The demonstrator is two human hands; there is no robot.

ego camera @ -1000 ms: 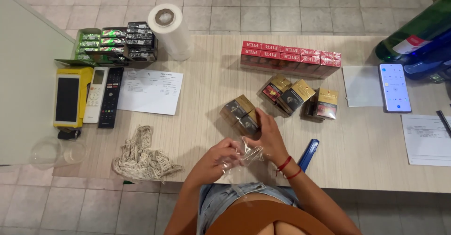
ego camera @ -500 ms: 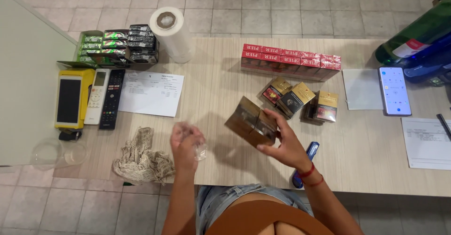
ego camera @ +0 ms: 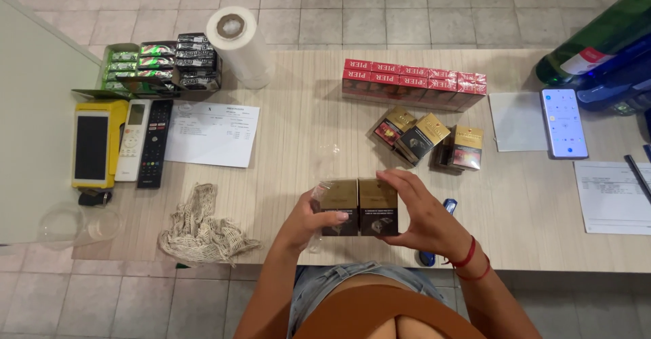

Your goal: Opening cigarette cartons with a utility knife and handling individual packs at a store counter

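While both hands grip from either side, gold-and-black carton (ego camera: 359,207) sits at desk's (ego camera: 305,142) near edge; left hand (ego camera: 306,220) also pinches clear wrap (ego camera: 317,196), right hand (ego camera: 427,217) clasps carton's right end.

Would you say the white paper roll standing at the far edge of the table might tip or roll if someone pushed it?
The paper roll stands on end and looks tall for its base, so a push high up would probably tip it. Being round, it would likely roll once down. It is probably light, with a hollow core.
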